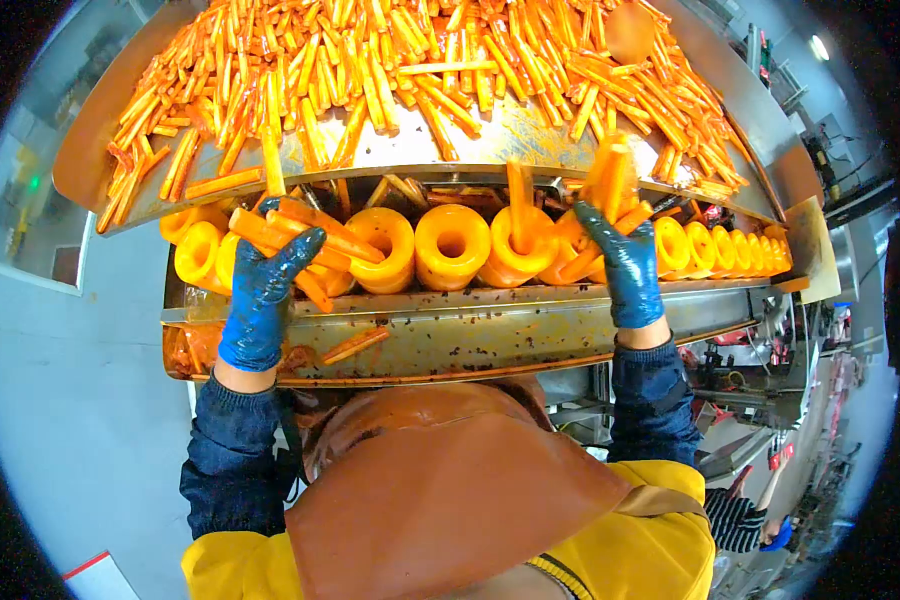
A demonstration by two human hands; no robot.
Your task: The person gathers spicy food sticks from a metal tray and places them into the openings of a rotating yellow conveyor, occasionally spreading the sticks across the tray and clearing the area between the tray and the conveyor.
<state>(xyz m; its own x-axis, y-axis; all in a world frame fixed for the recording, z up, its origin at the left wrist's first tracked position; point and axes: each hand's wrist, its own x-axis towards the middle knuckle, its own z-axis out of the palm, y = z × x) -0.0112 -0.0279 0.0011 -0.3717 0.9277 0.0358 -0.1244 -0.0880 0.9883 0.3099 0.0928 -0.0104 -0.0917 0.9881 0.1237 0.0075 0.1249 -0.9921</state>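
Observation:
My left hand (257, 300), in a blue glove with dark stains, is closed around several oily orange sticks (260, 232) at the left of a row of yellow cup-shaped holders. One stick reaches toward the hole of a yellow holder (382, 245); I cannot tell whether it has entered. On the right, my gloved right hand (627, 270) grips another bundle of orange sticks (610, 182), blurred at the top. It covers part of the holders there. Between the hands, a stick (518, 200) stands upright in one holder, and a holder (452, 247) beside it has an open hole.
A metal tray (530, 130) piled with orange sticks rises behind the holders. In front runs a metal trough (530, 325) with dark specks and a loose stick (355, 345). Smaller yellow holders (725, 250) continue rightward. A person in a striped top (735, 520) is at the lower right.

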